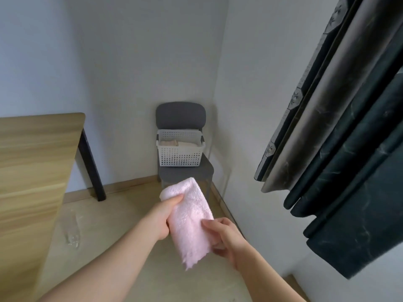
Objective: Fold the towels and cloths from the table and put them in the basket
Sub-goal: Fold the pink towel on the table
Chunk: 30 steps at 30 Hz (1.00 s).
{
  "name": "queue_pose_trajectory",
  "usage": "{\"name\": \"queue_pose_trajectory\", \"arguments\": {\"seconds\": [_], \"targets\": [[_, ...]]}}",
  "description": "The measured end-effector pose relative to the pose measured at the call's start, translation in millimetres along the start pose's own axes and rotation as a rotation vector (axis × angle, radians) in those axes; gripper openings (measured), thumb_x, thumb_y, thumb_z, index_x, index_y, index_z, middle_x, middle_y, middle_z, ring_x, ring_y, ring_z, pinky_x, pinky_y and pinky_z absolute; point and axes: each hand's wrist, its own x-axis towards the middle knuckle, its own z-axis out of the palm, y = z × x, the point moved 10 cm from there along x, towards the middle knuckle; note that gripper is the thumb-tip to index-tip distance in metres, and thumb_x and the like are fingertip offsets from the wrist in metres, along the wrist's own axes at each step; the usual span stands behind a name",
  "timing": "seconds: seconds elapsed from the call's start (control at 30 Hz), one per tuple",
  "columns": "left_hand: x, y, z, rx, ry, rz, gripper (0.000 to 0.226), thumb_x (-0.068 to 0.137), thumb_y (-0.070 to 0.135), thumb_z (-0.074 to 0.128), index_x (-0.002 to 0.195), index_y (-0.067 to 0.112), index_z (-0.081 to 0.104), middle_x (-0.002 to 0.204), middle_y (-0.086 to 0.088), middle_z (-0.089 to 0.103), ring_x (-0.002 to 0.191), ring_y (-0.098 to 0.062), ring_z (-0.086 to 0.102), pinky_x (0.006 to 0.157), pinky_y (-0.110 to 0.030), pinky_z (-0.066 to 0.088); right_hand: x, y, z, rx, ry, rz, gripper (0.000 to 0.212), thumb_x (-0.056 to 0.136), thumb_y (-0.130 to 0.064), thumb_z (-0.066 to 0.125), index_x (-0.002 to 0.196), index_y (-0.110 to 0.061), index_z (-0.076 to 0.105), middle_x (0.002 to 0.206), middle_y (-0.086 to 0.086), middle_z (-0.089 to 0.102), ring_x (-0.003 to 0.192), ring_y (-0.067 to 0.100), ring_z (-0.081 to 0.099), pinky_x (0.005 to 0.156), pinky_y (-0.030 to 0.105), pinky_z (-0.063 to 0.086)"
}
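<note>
A folded pink fluffy towel (189, 216) is held in the air between both hands, above the floor. My left hand (162, 216) grips its left edge with the thumb on top. My right hand (224, 238) pinches its lower right side. Ahead, a white perforated basket (180, 156) stands on a grey chair (185, 172) in the room corner; folded beige and pale cloths lie inside it. The wooden table (32, 162) is at the left, with no cloths on the part in view.
Dark green curtains (349, 149) hang at the right, close to my right arm. A black table leg (91, 164) stands between table and chair. White walls meet behind the chair. The pale floor (113, 216) shows a shiny patch near the table.
</note>
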Motion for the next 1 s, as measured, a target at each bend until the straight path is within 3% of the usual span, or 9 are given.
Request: {"name": "queue_pose_trajectory", "arguments": {"seconds": [0.13,0.23,0.3,0.43,0.57,0.67,0.8,0.9,1.0], "targets": [[57.0,46.2,27.7,0.099,-0.075,0.022,0.055,0.072,0.037,0.078,0.114,0.007,0.059,0.106,-0.015,0.067,0.094,-0.029,0.065,0.077,-0.037,0.053,61.9,-58.8,9.3,0.02,-0.167,-0.097,0.077,0.06,-0.049,0.079,0.123,-0.017,0.048,0.118,0.001,0.065,0.103,0.018,0.066,0.087,0.034,0.052],[106.2,96.3,43.8,0.093,-0.091,0.044,0.052,0.07,0.033,0.079,0.111,0.006,0.062,0.105,-0.017,0.069,0.097,-0.032,0.066,0.088,-0.044,0.053,110.0,-111.9,27.9,0.033,-0.281,-0.1,0.057,0.072,-0.037,0.077,0.117,-0.008,0.059,0.108,0.01,0.071,0.101,0.026,0.068,0.09,0.038,0.054],[139.0,135.1,49.2,0.064,-0.084,0.058,0.049,0.071,0.029,0.079,0.111,0.004,0.063,0.104,-0.018,0.069,0.098,-0.033,0.065,0.092,-0.046,0.051,148.6,-144.1,27.5,0.027,-0.217,-0.103,0.031,0.081,-0.027,0.073,0.104,-0.008,0.064,0.099,0.01,0.074,0.093,0.025,0.07,0.081,0.034,0.056],[197.6,194.7,63.7,0.055,-0.12,0.041,0.039,0.078,0.024,0.074,0.109,0.004,0.064,0.104,-0.019,0.069,0.1,-0.033,0.065,0.093,-0.044,0.051,225.5,-206.3,24.7,0.104,-0.111,-0.172,0.017,0.087,-0.016,0.065,0.102,-0.009,0.063,0.097,0.011,0.074,0.09,0.027,0.07,0.082,0.038,0.056],[253.3,225.2,80.1,0.122,-0.136,-0.011,0.042,0.084,0.015,0.066,0.121,0.0,0.054,0.11,-0.018,0.066,0.103,-0.034,0.061,0.088,-0.043,0.051,291.9,-244.5,15.9,0.144,-0.012,-0.177,0.014,0.091,-0.015,0.059,0.103,-0.009,0.061,0.096,0.01,0.071,0.089,0.024,0.067,0.074,0.033,0.054],[299.4,257.2,79.3,0.171,-0.008,0.129,0.061,0.087,0.008,0.061,0.138,0.025,0.031,0.111,-0.011,0.053,0.099,-0.033,0.057,0.075,-0.041,0.053,343.4,-260.3,11.9,0.076,-0.032,-0.143,0.017,0.092,-0.019,0.059,0.108,-0.014,0.058,0.103,0.008,0.068,0.095,0.025,0.064,0.081,0.037,0.055],[354.7,293.9,92.4,0.323,0.04,0.202,0.033,0.092,0.01,0.049,0.111,0.036,0.044,0.113,-0.009,0.049,0.093,-0.025,0.054,0.058,-0.032,0.048,416.7,-288.1,6.8,-0.06,-0.053,-0.099,0.034,0.089,-0.027,0.062,0.118,-0.011,0.053,0.109,0.009,0.064,0.095,0.025,0.064,0.074,0.035,0.056],[396.7,311.8,99.2,0.287,0.051,0.141,0.022,0.093,0.012,0.048,0.1,0.033,0.053,0.119,-0.011,0.05,0.099,-0.027,0.054,0.063,-0.034,0.05,469.6,-308.4,4.4,-0.06,-0.078,-0.058,0.035,0.092,-0.026,0.059,0.122,-0.013,0.049,0.112,0.009,0.062,0.096,0.026,0.062,0.064,0.029,0.054],[436.5,322.9,109.7,0.282,0.002,0.089,0.028,0.09,0.014,0.056,0.105,0.037,0.051,0.122,-0.009,0.046,0.106,-0.03,0.052,0.081,-0.046,0.055,511.8,-321.0,-0.2,-0.104,-0.095,0.001,0.035,0.094,-0.028,0.055,0.125,-0.015,0.047,0.117,0.009,0.06,0.101,0.026,0.061,0.077,0.036,0.057]]}}
